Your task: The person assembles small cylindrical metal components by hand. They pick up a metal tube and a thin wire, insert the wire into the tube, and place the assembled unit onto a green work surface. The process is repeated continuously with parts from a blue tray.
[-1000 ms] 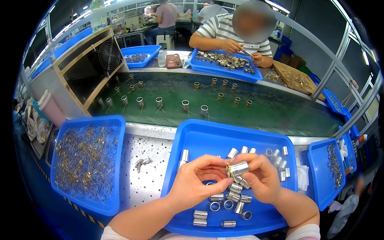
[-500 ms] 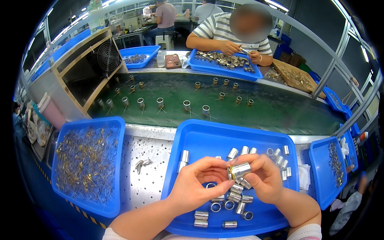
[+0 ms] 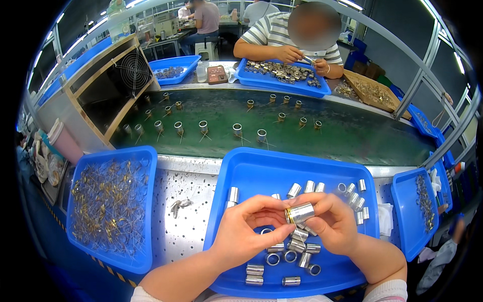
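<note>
Grip: left hand (image 3: 246,234) and right hand (image 3: 332,224) both pinching one metal sleeve (image 3: 300,213), brass end leftward, above the middle blue tray (image 3: 261,168).
Doing it well: best kept level, fingertips clear of the brass end.
Around: loose sleeves (image 3: 297,246) beneath; tray of brass-wire parts (image 3: 108,201) left on the desk (image 3: 186,226); conveyor belt (image 3: 352,138) beyond.
In the way: nothing between the hands.

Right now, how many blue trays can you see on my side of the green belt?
3. A left tray holds brass wire parts, a middle tray under both hands holds silver sleeves, and a small right tray holds more parts. Others may sit past the picture's edge.
</note>
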`<action>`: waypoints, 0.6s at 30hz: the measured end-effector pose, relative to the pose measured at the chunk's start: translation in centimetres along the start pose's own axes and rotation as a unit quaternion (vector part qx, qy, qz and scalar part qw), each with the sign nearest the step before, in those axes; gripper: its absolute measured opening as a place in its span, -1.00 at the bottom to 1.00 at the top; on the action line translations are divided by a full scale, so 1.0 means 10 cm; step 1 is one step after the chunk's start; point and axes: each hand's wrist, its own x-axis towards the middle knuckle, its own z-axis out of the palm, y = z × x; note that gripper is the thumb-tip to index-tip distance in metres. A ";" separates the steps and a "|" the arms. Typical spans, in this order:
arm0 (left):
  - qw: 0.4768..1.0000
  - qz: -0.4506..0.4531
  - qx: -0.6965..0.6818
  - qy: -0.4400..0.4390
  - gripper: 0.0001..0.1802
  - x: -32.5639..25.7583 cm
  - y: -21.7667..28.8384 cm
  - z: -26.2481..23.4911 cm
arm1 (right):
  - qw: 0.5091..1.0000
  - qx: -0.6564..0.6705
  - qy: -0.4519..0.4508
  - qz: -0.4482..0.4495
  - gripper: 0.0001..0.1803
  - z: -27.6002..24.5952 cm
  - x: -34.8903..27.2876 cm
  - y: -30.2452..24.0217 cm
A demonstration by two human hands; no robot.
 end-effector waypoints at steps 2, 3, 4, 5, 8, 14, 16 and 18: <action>1.000 0.005 -0.001 0.001 -0.65 0.01 -0.02 0.00 | 1.000 0.005 0.000 -0.001 -0.91 0.00 0.00 0.01; 1.000 0.007 -0.001 0.001 -0.65 0.01 -0.03 0.00 | 1.000 0.007 0.000 -0.004 -0.92 0.00 0.00 0.02; 1.000 0.009 -0.001 0.001 -0.65 0.01 -0.04 -0.01 | 1.000 0.009 0.001 -0.008 -0.92 0.00 0.00 0.03; 1.000 0.008 -0.002 0.003 -0.66 0.01 -0.04 -0.01 | 1.000 0.011 0.002 -0.003 -0.92 0.00 0.00 0.03; 1.000 0.004 -0.003 0.007 -0.66 0.01 -0.02 0.01 | 1.000 0.005 0.006 0.002 -0.92 0.00 0.00 -0.01; 1.000 -0.002 -0.016 0.011 -0.66 0.02 -0.01 0.01 | 1.000 0.006 0.011 -0.005 -0.91 0.00 0.01 0.02; 1.000 0.000 -0.023 0.009 -0.66 0.02 -0.01 0.01 | 1.000 0.009 0.010 -0.002 -0.92 0.00 0.02 0.03; 1.000 0.003 -0.027 0.009 -0.65 0.01 -0.03 0.01 | 1.000 0.009 0.009 -0.003 -0.92 0.00 0.01 0.03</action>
